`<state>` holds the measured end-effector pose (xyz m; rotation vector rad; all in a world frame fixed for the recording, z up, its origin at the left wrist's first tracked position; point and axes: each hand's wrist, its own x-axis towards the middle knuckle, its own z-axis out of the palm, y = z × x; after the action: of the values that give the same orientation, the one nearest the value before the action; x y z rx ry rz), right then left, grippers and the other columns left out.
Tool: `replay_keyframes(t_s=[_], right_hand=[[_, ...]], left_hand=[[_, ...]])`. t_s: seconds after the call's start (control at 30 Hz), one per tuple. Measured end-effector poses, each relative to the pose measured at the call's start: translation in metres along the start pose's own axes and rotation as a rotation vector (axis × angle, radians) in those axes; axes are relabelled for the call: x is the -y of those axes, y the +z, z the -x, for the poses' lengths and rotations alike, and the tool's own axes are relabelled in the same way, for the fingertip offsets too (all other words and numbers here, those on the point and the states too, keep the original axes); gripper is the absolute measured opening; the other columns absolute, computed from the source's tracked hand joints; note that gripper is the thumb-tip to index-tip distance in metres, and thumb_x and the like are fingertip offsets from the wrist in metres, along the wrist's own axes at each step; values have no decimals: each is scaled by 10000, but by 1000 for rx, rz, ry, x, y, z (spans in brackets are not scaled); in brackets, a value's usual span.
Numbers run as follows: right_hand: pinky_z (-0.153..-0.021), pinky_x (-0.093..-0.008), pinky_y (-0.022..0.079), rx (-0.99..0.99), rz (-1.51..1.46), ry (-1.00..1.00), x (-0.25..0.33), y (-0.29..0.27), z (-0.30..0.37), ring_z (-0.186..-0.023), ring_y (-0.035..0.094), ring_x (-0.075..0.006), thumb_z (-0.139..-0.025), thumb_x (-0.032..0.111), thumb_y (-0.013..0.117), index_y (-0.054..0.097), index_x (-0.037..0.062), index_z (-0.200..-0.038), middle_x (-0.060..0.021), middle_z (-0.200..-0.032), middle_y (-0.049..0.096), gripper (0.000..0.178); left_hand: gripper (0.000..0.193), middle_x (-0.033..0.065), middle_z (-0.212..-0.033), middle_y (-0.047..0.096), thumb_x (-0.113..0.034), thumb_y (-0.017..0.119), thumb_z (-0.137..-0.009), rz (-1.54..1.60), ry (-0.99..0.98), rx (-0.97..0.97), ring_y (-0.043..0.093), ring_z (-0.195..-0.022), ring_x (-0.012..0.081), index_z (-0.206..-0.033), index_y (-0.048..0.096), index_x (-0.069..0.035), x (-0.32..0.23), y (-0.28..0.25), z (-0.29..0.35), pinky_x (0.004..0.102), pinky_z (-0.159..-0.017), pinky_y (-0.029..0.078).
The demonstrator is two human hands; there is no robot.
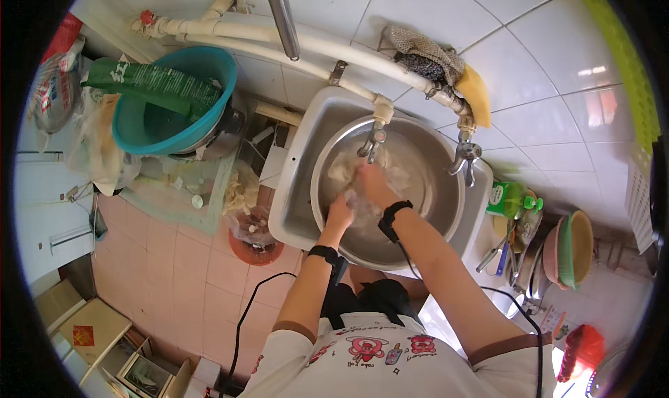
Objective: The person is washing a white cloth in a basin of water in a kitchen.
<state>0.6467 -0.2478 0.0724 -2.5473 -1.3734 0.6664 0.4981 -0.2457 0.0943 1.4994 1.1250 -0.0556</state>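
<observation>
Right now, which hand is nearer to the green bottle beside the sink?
Right. The right hand is in the metal basin, on the side toward the green bottle; the left hand is farther from it.

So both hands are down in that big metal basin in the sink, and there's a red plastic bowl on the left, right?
Not quite: the head view shows the plastic bowl is teal, not red. Both the left hand and right hand are indeed in the metal basin in the sink.

Both forearms reach forward from the lower edge, each with a black band at the wrist. The left hand [339,213] and right hand [374,184] are close together, fingers curled downward.
</observation>
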Motion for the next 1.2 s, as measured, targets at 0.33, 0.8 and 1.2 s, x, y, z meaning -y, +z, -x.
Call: replay_keyframes(t_s=[0.33,0.8,1.2], right_hand=[[-729,-407,426,-105,-379,-245,43,-91,111,-899,528,-364,-724,167,565,538,41,-1025,-203,-1037,505,327],[-946,-583,254,-20,118,-244,29,-25,98,-1222,230,-471,-823,124,477,364,216,-1301,-166,-1231,420,500],[-743,-434,427,123,541,-55,23,-13,15,-764,592,-278,-688,144,579,646,81,-822,-81,-727,624,162]], left_hand=[[452,177,-1037,547,-175,498,-826,536,-157,81,554,-906,266,-1217,353,-2,19,10,-19,358,-740,452],[343,112,-890,559,-43,426,-812,782,-141,115,547,-803,185,-1155,450,-47,32,12,-14,321,-597,466],[306,216,-1028,570,-146,503,-832,353,0,3,550,-909,308,-1064,530,51,9,0,1,397,-787,405]])
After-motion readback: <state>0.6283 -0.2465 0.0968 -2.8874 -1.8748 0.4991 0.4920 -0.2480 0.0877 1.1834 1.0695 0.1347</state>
